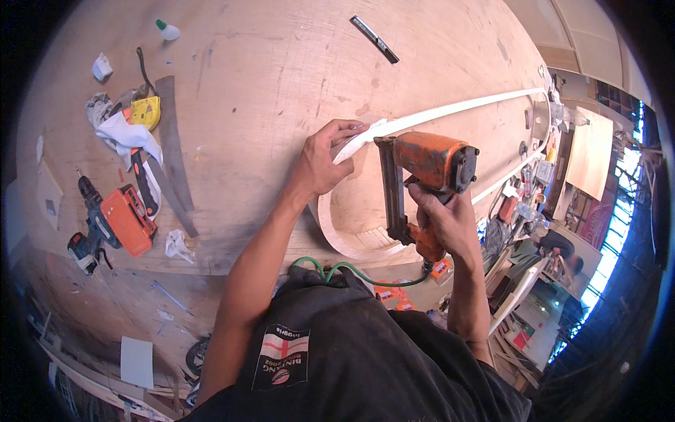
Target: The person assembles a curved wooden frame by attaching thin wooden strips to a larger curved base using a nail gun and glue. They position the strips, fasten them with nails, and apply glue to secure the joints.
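Note:
An orange and black air nailer point(425, 155) is gripped in my right hand point(451, 219), its nose up against the near side of a long white strip point(460, 109). The fingers of my left hand point(323, 160) close around the curved end of that strip, just left of the nailer. Below the hand, a pale wooden piece bent into a U-shaped curve point(328, 228) lies at the front of the worktable point(253, 84). From the nailer's handle a green air hose point(365, 278) runs across in front of my body.
To the left lie a cordless drill point(95, 218), an orange case point(130, 219), a yellow tape measure point(146, 112), rags and dark curved strips point(172, 133). A black marker point(375, 39) and a small bottle point(168, 30) lie farther back. Another person point(559, 246) is at the right.

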